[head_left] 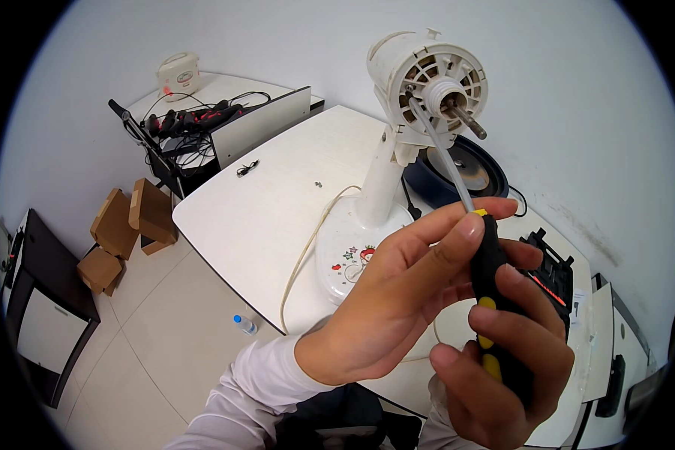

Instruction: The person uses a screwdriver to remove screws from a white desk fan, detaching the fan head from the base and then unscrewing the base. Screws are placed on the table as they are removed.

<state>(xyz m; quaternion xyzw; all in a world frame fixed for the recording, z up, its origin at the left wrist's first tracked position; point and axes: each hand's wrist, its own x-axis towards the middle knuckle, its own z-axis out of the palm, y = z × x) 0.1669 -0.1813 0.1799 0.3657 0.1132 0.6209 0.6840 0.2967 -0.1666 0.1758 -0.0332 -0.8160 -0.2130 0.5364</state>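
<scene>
A white electric fan without its blades (pixel 427 82) stands on the table, its motor housing and metal shaft facing me. My left hand (pixel 390 304) pinches the neck of a black-and-yellow screwdriver (pixel 446 161) between thumb and fingers. Round the screwdriver's handle, lower down, my right hand (pixel 514 367) is wrapped. The tip reaches a hole in the front of the housing, left of the shaft; what it meets inside is too small to tell. My left hand and wrist partly cover the fan's printed base (pixel 341 259).
Behind the fan lies a round dark-blue object (pixel 465 176). An open black tool case (pixel 551 270) sits at right. Small screws (pixel 318 184) and a short black cable (pixel 247 169) lie on the white table (pixel 240 217). Cardboard boxes (pixel 116 225) and a bottle (pixel 244 325) are on the floor.
</scene>
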